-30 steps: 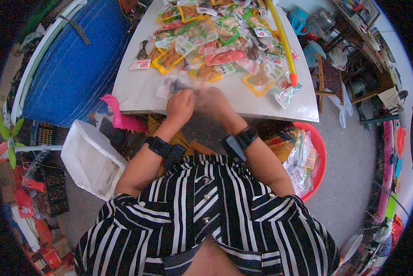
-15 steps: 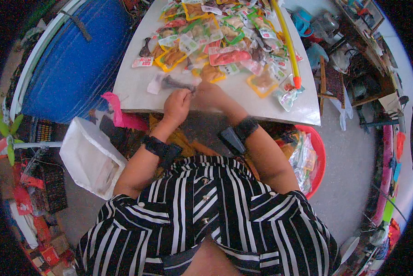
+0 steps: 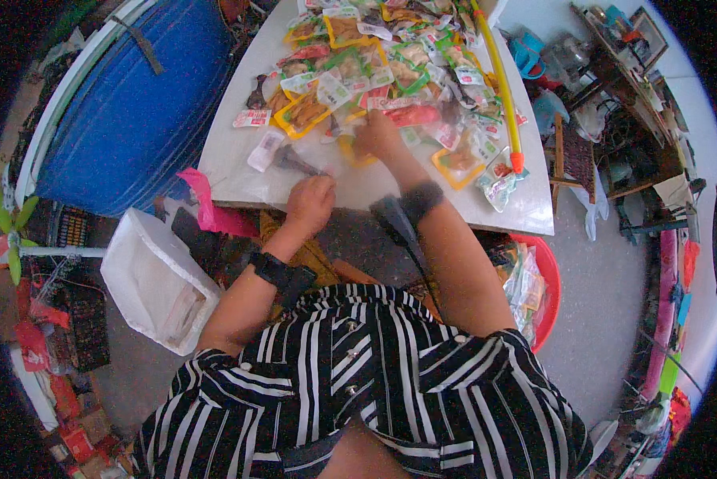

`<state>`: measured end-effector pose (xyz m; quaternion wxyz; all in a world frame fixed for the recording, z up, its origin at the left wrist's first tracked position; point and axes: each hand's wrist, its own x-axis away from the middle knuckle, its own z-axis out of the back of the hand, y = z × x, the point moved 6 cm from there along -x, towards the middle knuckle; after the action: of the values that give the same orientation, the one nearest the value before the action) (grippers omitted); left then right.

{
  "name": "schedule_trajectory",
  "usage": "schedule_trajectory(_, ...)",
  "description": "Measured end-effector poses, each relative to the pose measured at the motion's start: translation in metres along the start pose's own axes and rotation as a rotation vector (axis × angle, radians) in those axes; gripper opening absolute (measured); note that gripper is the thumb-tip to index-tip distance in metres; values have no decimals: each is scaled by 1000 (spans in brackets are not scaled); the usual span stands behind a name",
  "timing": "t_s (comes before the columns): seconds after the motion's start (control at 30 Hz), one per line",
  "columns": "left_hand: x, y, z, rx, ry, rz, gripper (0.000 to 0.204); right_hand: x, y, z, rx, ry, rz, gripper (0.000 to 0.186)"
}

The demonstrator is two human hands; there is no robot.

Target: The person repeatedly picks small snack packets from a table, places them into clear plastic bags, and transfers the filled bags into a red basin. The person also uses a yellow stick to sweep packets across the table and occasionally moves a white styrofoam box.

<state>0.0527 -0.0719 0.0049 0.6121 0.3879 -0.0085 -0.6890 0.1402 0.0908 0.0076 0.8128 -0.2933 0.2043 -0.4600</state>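
Notably, the fingertips of your right hand point(image 3: 376, 137) are blurred against the packet pile point(image 3: 410, 76), so whether they grasp anything cannot be told; the picture's top edge cuts the pile off. Your left hand point(image 3: 310, 201) has its fingers curled tight on the end of a clear packet point(image 3: 291, 161) with dark contents, by the tabletop's point(image 3: 234, 172) near edge, left of centre. Half a second ago both hands met there; your right has since moved toward the far edge.

White-topped table point(image 3: 229, 172) bearing sealed food packets.
A jumbled heap of packets point(image 3: 366, 60) covers the far part; a yellow tube point(image 3: 500, 80) with an orange tip point(image 3: 518, 163) lies lengthwise along the right side.
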Motion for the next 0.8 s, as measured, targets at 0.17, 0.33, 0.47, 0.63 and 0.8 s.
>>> schedule_trajectory(0.17,0,-4,-4,-53,-30,9,6,-12,-25,-2,87,-6,-26,33)
schedule_trajectory(0.33,0,0,-1,-52,-23,51,6,-8,-31,-6,59,-7,-65,26)
schedule_trajectory(0.47,-2,0,-2,-27,-101,91,6,-18,-20,-17,95,13,-41,23)
schedule_trajectory(0.63,-2,1,0,-38,-11,4,5,-33,-6,-20,-76,147,-14,15)
schedule_trajectory(0.8,-3,-6,-12,-138,-57,43,7,-9,-8,39,-233,429,216,17)
